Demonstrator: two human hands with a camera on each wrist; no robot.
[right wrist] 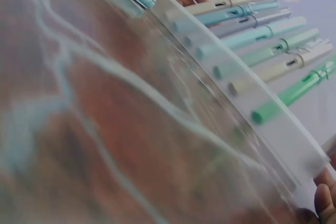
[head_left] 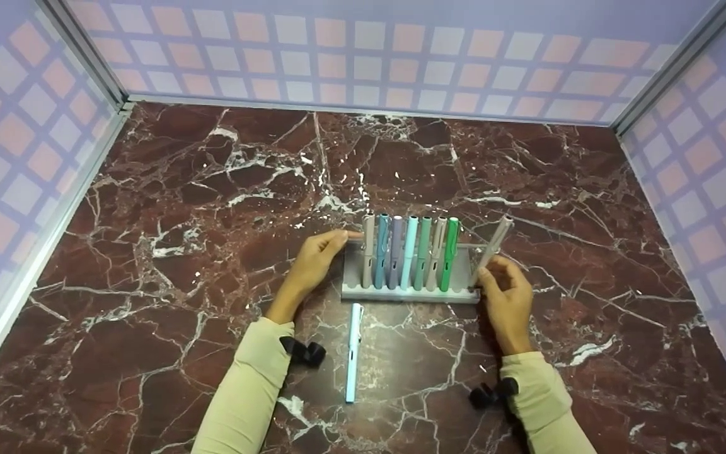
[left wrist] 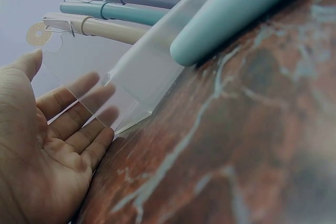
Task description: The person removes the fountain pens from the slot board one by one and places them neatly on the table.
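A clear pen rack (head_left: 410,295) stands on the marble-patterned surface. In it several capped pens lean side by side, from a beige one (head_left: 368,252) at the left to a bright green one (head_left: 449,255). My right hand (head_left: 508,296) pinches a greyish-beige pen (head_left: 496,241), tilted to the right, at the rack's right end. At the opposite end is my left hand (head_left: 312,261); the left wrist view shows its fingers (left wrist: 73,121) loosely extended behind the clear panel, thumb apart. The right wrist view catches only a few right-hand fingertips (right wrist: 324,200) at its edge; the held pen is hidden there.
A light blue pen (head_left: 353,353) lies on the surface in front of the rack, between my forearms. Its near end (left wrist: 199,45) looms large in the left wrist view. Checkered panels (head_left: 363,60) wall the surface at the back and both sides.
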